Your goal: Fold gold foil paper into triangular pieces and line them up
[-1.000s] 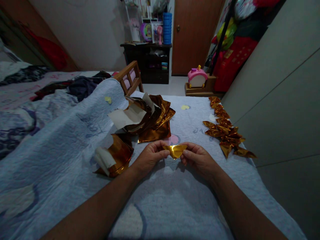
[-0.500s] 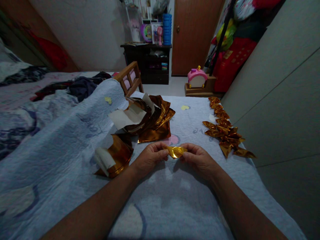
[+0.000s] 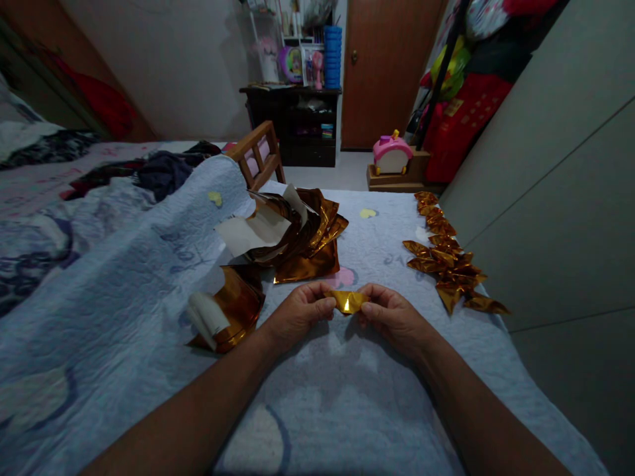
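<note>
A small folded piece of gold foil paper [image 3: 348, 302] is stretched between my two hands, just above the quilt. My left hand [image 3: 303, 311] pinches its left end between thumb and fingers. At its right end, my right hand [image 3: 389, 309] grips in the same way. Beyond my left hand lies a fanned stack of gold foil sheets [image 3: 307, 264] with pale backs. A smaller curled batch of foil sheets [image 3: 241, 307] rests beside my left forearm. Several folded gold foil pieces [image 3: 446, 258] form a row along the right side.
A pale blue quilt [image 3: 347, 410] covers the surface, bunched up on the left. A wooden chair-like frame [image 3: 255, 155] stands at the far edge. Along the right runs a pale panel [image 3: 570, 198]. A pink toy [image 3: 391, 155] sits beyond, near a door [image 3: 387, 79].
My right hand's thumb and fingers have shifted slightly inward along the foil, so less of it shows between my hands. The stacks and folded pieces stay put.
</note>
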Motion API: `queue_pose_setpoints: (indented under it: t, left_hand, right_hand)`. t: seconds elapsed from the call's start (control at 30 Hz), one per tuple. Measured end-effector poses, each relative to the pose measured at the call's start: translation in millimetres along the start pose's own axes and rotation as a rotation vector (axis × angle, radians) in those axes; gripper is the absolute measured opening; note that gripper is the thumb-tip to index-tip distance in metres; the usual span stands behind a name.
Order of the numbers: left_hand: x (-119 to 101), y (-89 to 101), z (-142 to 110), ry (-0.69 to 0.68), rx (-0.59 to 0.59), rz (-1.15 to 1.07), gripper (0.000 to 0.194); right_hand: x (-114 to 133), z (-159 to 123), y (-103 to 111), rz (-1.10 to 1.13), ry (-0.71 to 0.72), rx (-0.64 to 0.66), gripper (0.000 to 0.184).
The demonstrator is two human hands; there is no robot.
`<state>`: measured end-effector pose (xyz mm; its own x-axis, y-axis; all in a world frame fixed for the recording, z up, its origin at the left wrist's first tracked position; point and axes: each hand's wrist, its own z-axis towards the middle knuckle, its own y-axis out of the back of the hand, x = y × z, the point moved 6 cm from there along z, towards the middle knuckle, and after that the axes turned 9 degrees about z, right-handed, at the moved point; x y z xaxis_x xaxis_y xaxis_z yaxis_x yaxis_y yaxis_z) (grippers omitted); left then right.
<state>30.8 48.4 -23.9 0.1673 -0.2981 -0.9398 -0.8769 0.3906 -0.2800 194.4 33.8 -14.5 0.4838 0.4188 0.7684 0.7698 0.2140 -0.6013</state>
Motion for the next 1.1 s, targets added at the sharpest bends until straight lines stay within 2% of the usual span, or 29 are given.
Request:
queue_pose_setpoints:
  t: [0.4,0.9,1.1]
  left_hand:
    - [-8.2,-6.6,-1.8,-0.001,0.003,-0.061,0.036]
    - [-4.4,-5.1,-0.2,-0.011,0.029,-0.05,0.036]
    - [-7.1,-6.9,-1.1,-0.009,0.003,-0.091,0.033]
  right_hand:
    - [0.6,0.6,-3.9,0.045,-0.006,0.052,0.03]
    - [-3.6,2.2,-0.8,0.079,-0.004,0.065,0.029]
    - [-3.2,1.8,-1.7,0.092,-0.016,0.081,0.029]
